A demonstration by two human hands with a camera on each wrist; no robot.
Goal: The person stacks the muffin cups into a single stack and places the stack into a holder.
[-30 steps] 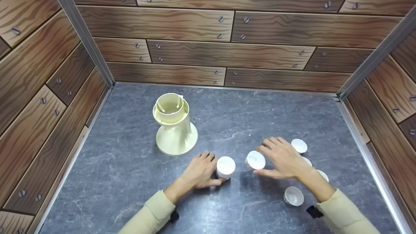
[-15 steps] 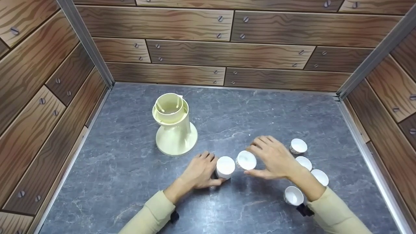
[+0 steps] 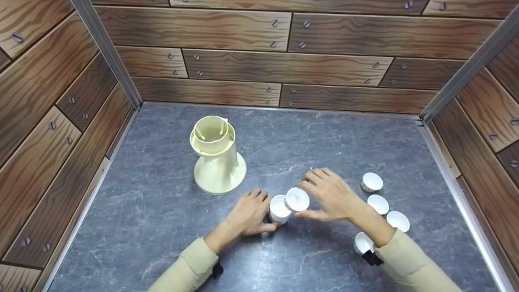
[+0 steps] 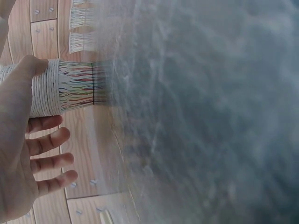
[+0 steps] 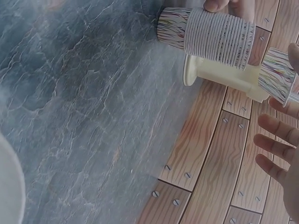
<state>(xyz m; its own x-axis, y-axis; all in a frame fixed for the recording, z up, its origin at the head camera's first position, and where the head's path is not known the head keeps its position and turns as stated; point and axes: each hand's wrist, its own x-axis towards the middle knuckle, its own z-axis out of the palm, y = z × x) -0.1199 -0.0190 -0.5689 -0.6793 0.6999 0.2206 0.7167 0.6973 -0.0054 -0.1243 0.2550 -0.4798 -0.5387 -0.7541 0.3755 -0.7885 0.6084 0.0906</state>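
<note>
A tall nested stack of paper cups point(image 3: 279, 213) stands on the grey tabletop, with many rims and a coloured streak pattern at its lower end in the left wrist view. My left hand point(image 3: 250, 214) grips the stack from the left, thumb and index finger around it. Over the stack's top right edge, my right hand point(image 3: 330, 198) holds one paper cup point(image 3: 297, 199), mouth upward and slightly tilted. In the right wrist view that cup point(image 5: 275, 74) sits apart from the stack, between thumb and forefinger, the other fingers spread.
Several loose paper cups point(image 3: 372, 182) stand mouth up at the right, one partly hidden by the right wrist strap. A pale yellow plastic stand point(image 3: 219, 174) with a round base and ring-shaped top is behind my left hand. Wood-patterned walls point(image 3: 227, 93) enclose the table.
My right hand has carried its cup leftward, from a gap beside the stack to over the stack's edge. The left hand and stack have hardly moved.
</note>
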